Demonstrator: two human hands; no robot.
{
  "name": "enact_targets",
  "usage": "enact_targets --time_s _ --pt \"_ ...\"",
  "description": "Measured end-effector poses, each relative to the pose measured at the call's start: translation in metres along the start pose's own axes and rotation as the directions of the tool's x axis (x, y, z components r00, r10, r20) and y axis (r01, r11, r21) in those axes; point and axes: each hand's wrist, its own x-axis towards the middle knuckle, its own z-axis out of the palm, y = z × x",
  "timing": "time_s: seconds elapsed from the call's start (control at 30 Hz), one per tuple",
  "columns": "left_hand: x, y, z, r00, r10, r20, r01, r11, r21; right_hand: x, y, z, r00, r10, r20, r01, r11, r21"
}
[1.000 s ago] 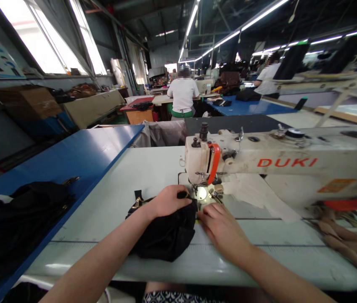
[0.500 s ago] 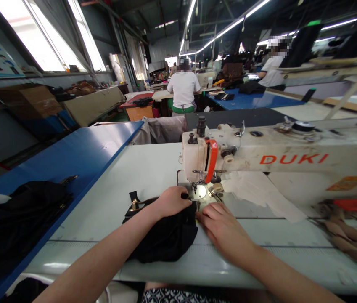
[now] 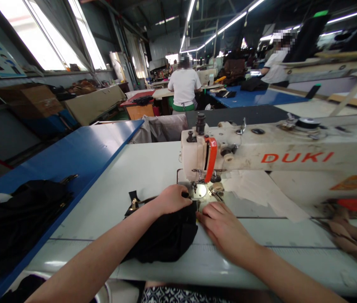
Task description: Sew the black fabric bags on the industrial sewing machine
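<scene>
A black fabric piece (image 3: 168, 235) with gold-coloured metal hardware (image 3: 134, 205) at its left end lies on the pale sewing table, just before the needle of a sewing machine (image 3: 197, 158). My left hand (image 3: 173, 198) is closed on the fabric's upper edge, close to the presser foot, thumb and fingers pinching it. Beside the fabric's right edge, my right hand (image 3: 216, 216) has its fingers curled together, the tips at the cloth's edge. What those fingertips hold is hidden; a small yellow spot shows by them.
White sheets (image 3: 257, 189) lie under the machine arm. To the left, a blue table (image 3: 102, 145) bears a heap of black fabric (image 3: 23, 227). A ruler line (image 3: 292, 247) runs along the front of the sewing table. Two people in white tops work farther back.
Both hands and the black fabric stay almost where they were. The view has shifted slightly, and the person at the far right has leaned a little.
</scene>
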Motion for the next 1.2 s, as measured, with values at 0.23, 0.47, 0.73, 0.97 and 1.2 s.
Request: enact_targets --time_s 0.23,0.47,0.73,0.97,1.2 --pt "-0.001 0.004 0.001 1.000 -0.018 0.014 0.018 1.000 0.012 0.000 0.003 -0.002 1.000 0.009 -0.029 -0.007 0.997 0.075" --pt "-0.002 0.005 0.003 1.000 -0.028 -0.003 0.028 0.999 0.039 0.011 0.012 -0.001 0.996 0.056 -0.070 -0.049 0.994 0.095" --pt "-0.015 -0.001 0.015 0.979 0.083 -0.184 -0.057 0.989 0.139 0.015 0.010 0.000 0.998 -0.049 -0.031 0.046 0.995 -0.085" --pt "-0.024 0.008 0.005 0.990 0.035 -0.138 0.009 0.951 0.310 0.015 0.009 -0.001 0.999 -0.053 -0.009 0.052 0.990 -0.128" --pt "-0.011 0.014 -0.011 0.995 -0.088 0.052 0.069 0.956 0.287 0.015 0.009 -0.003 0.998 -0.063 -0.020 0.059 0.988 -0.143"
